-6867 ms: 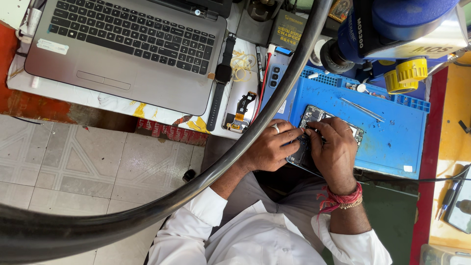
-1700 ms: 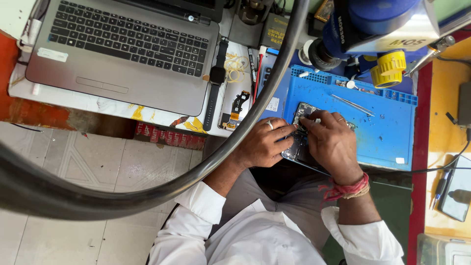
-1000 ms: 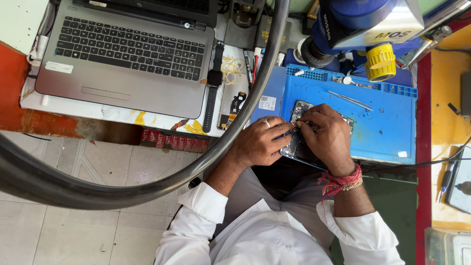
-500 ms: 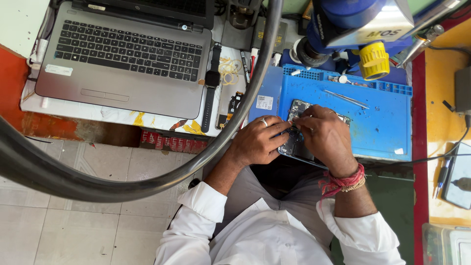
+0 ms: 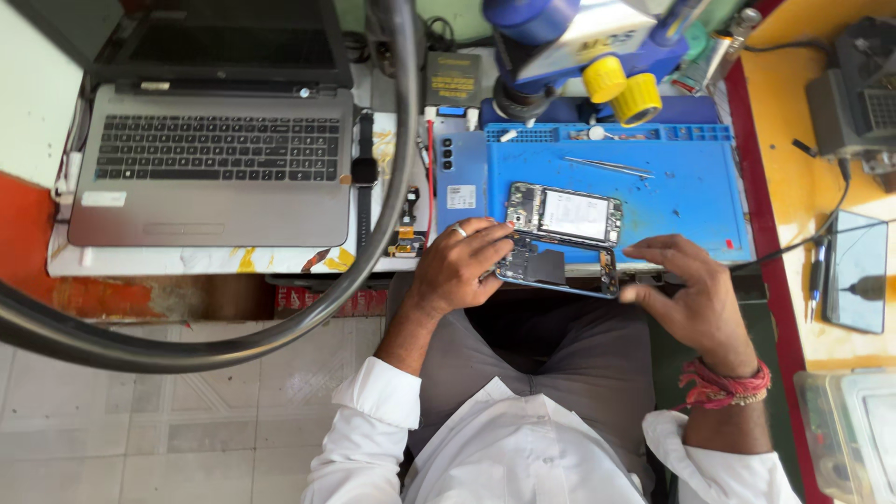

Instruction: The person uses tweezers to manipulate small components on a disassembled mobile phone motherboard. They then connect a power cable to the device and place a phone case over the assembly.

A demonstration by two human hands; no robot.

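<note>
Our left hand [image 5: 457, 266] pins the opened phone [image 5: 560, 238] at frame centre on the blue mat [image 5: 691, 191]; our right hand [image 5: 695, 299] hovers just right of it, loosely curled, holding nothing.

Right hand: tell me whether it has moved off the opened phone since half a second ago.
Yes. The right hand has pulled off the opened phone, toward the blue mat's right side; the left hand holds the phone.
</note>
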